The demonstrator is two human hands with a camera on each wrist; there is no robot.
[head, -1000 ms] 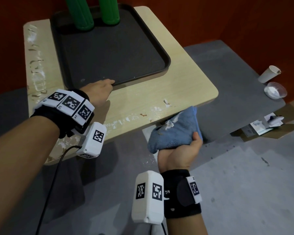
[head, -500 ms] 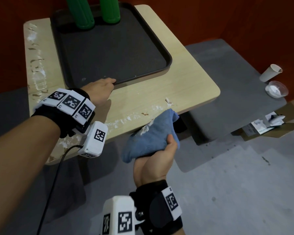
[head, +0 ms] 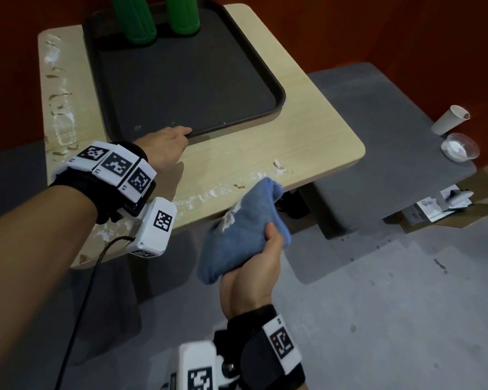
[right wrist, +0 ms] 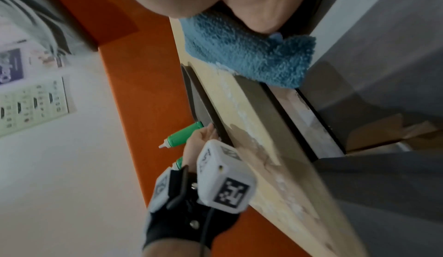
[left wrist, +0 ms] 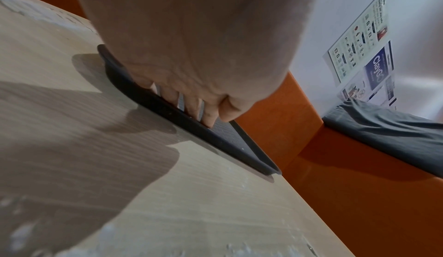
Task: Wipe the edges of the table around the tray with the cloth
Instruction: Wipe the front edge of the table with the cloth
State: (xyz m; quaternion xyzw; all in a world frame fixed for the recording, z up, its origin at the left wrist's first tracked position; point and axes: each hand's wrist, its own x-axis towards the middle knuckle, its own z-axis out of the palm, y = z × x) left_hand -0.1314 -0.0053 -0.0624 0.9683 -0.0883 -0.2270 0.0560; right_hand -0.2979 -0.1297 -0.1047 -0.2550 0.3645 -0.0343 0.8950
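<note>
Blue terry cloth is bunching in the right hand, fingers curled round it, and from the head view it is hanging just off the near edge of the table, its top brushing the lip. White smears are streaking its folds, so it looks already soiled. By my reading the job is well short of done: the right strip beside the tray is looking clean, while white residue is trailing along the near edge and more is running down the far-left strip. The left hand is hooking its fingers over the tray's near rim, pinning it.

Left wrist view now: fingers are curling over the dark rim, gripping it, with specks dotting the wood below.

Right wrist view: the fluffy cloth is pressing against the table's edge, palm clamping it, powder lining the wood beyond, a green bottle standing past the tray.
</note>
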